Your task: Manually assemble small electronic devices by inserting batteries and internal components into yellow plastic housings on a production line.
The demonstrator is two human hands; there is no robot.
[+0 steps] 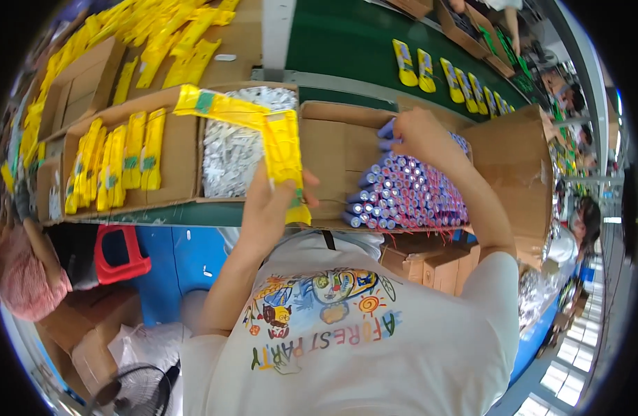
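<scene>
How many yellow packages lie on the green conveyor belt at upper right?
7 flat yellow packages: a row on the green conveyor belt, from the leftmost rightward to the last; more may be hidden further right.

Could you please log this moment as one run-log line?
left hand: holds yellow plastic blister pack | right hand: reaching into cardboard box of purple cylindrical batteries

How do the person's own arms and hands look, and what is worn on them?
Both forearms are bare: no gloves, watch or rings can be seen on the left hand or the right hand. Short white T-shirt sleeves end above the elbows.
</scene>
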